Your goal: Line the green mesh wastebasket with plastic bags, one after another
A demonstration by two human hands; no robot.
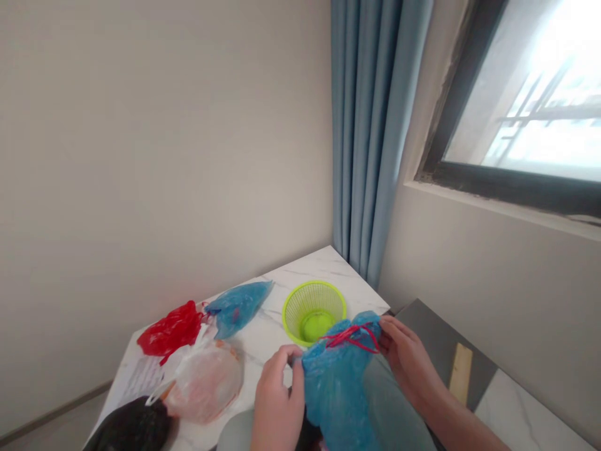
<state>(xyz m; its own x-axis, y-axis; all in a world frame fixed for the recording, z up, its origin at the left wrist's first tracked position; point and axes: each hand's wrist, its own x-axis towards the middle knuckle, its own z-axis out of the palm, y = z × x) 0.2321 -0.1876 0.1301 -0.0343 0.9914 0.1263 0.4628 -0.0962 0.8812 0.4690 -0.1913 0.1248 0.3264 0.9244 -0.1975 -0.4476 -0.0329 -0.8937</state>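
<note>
A blue plastic bag [335, 388] hangs between my two hands at the near edge of the table, in front of my legs. My left hand [280, 394] pinches its left upper edge between thumb and fingers. At the upper right corner, my right hand [406, 354] grips the bag with closed fingers. Across the bag's top lies a pink-red drawstring [350, 336], loosely looped. Just behind the bag stands a lime-green plastic basket [314, 291], partly covered by it. What the bag holds, if anything, cannot be made out.
On the left of the white marbled table [305, 266] lie a red bag [173, 329], another blue bag [241, 307], a filled white translucent bag [204, 382] and a black bag [134, 426]. A wooden strip [461, 373] lies at right, below the window. A blue curtain [364, 138] hangs behind.
</note>
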